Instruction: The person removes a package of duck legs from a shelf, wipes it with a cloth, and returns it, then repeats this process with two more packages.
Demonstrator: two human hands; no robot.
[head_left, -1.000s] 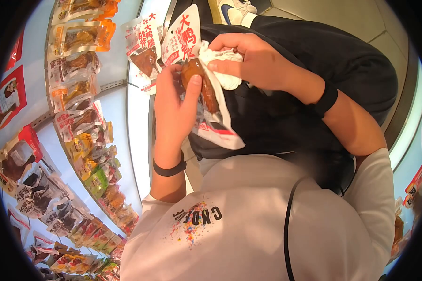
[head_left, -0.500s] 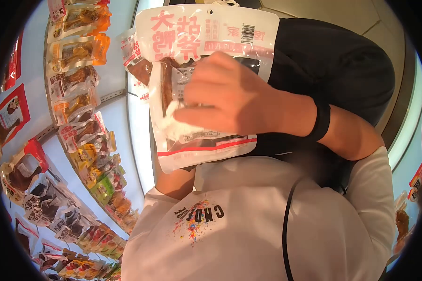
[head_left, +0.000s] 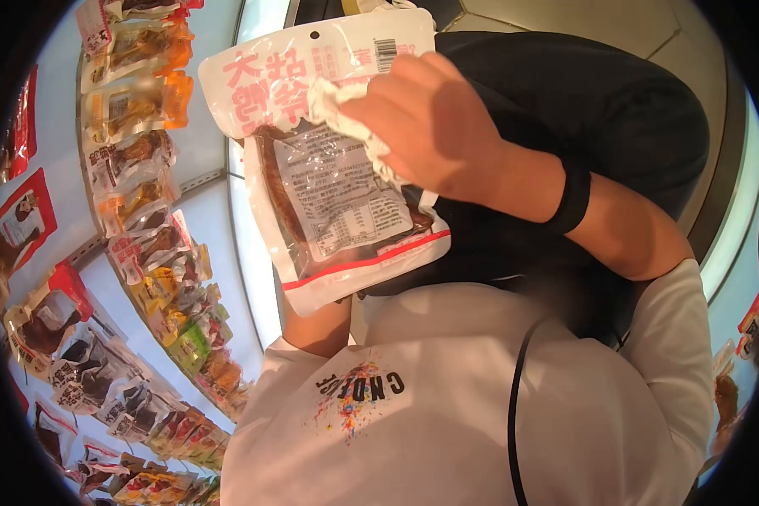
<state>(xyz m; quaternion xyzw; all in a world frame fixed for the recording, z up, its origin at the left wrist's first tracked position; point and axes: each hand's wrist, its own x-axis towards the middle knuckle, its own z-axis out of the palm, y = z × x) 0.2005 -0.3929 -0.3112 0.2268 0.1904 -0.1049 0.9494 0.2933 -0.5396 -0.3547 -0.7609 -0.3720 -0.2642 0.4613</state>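
Note:
A white food packet [head_left: 346, 219] with pink lettering, a red stripe and a clear window showing brown meat and a printed label is held up above my lap. My left hand is behind it with its fingers hidden; only the forearm [head_left: 316, 327] shows below the packet, which it appears to support. On the packet's upper right face, my right hand [head_left: 434, 126], with a black wristband, is closed around a crumpled white cloth [head_left: 346, 105]. The cloth lies against the packet between the lettering and the window.
Rows of hanging food packets [head_left: 139, 105] line a lit display rack on the left. More packets [head_left: 721, 396] hang at the far right edge. My dark trousers [head_left: 599, 110] and white shirt [head_left: 447, 405] fill the middle, with floor tiles [head_left: 557, 17] beyond.
The packet has shifted left and tilted. My right hand has moved up and right over it with the cloth, uncovering the window. A second packet seen behind it earlier is now out of sight.

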